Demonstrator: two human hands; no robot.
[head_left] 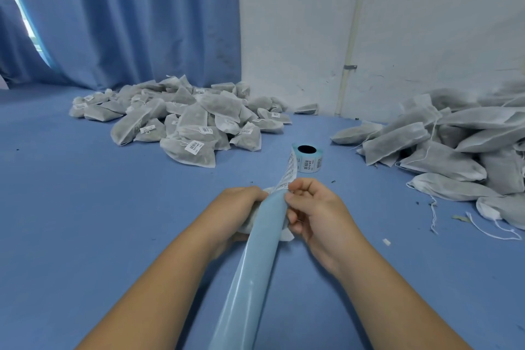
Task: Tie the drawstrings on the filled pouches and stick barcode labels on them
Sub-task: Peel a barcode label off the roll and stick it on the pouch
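The 2 hands meet just above the blue surface (85, 207), close together, for the labelling part of the job. The left hand (241, 202) is curled round 1 filled pouch (285, 236), gripping it beneath the strip so its face sits ready to take a sticker; most of the pouch is hidden, so whether its drawstring is tied cannot be told. The right hand (315, 207) pinches with thumb and forefinger at the edge of the label strip (287, 176), right where the printed barcodes end, which looks like peeling off 1 label. The bare blue backing (255, 264) trails down towards the person, out of the way. The label roll (308, 158) stands on end just beyond the hands, so the strip feeds straight to them. The 2 heaps seem sorted by stage: the labelled pile (193, 119) lies far left, white stickers showing, while the unlabelled pile (454, 145) sits to the right with loose strings, near the right hand for the next pick-up. Judging by that heap, plenty of work remains.
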